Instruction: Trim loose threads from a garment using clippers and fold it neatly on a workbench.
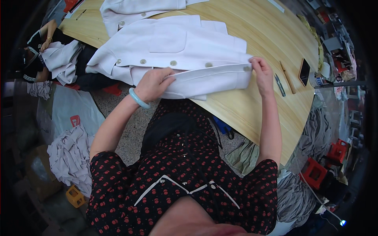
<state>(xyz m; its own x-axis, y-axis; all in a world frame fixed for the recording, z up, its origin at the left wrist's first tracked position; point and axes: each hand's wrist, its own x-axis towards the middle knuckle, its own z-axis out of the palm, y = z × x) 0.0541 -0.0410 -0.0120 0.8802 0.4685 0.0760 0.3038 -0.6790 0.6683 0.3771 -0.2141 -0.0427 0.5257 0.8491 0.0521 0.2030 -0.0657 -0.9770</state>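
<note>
A white buttoned jacket (134,45) lies spread over the near side of the wooden table (271,114), its front edge facing me. My left hand (152,84), with a pale green bangle on the wrist, pinches the lifted front flap of the jacket. At the flap's other end, my right hand (262,72) grips the corner beside a button. Between both hands the flap is held up and stretched out. Round grey-green buttons run along the jacket's other front edge, below a patch pocket. My fingertips are partly hidden by the cloth.
Beyond lies a second white garment (138,8). To the right are a pen (280,85), a thin brown stick (288,77) and a phone (304,72). At left a person (33,59) handles pale cloth. Heaped garments (73,157) and red stools (315,173) stand around the table.
</note>
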